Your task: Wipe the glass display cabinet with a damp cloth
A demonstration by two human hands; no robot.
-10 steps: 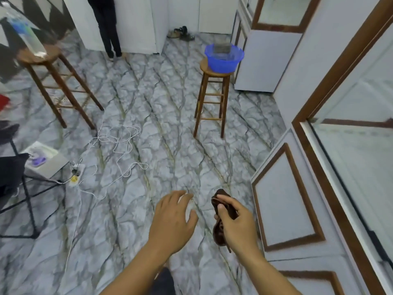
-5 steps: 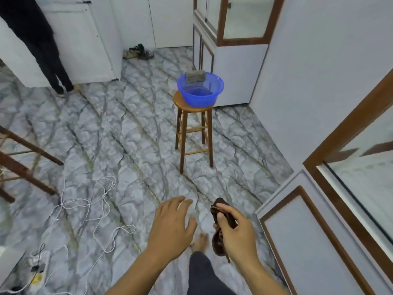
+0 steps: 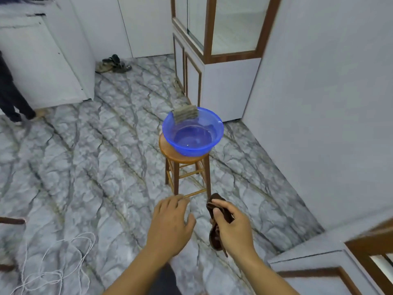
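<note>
head view: the right hand (image 3: 234, 228) is clenched around one dark brown cloth (image 3: 215, 239), bunched into a strip whose long axis runs up and down the frame. one end pokes out past the thumb toward the stool and the other hangs below the fist, while the left hand (image 3: 170, 224) hovers just beside it, fingers loosely spread, gripping nothing. ahead, one wooden stool (image 3: 168, 152) carries one translucent blue basin (image 3: 170, 139) holding shallow water, with one grey folded cloth (image 3: 185, 112) draped over its far rim; one glass display cabinet (image 3: 231, 26) stands behind, and a corner of a second (image 3: 372, 252) shows at lower right.
</note>
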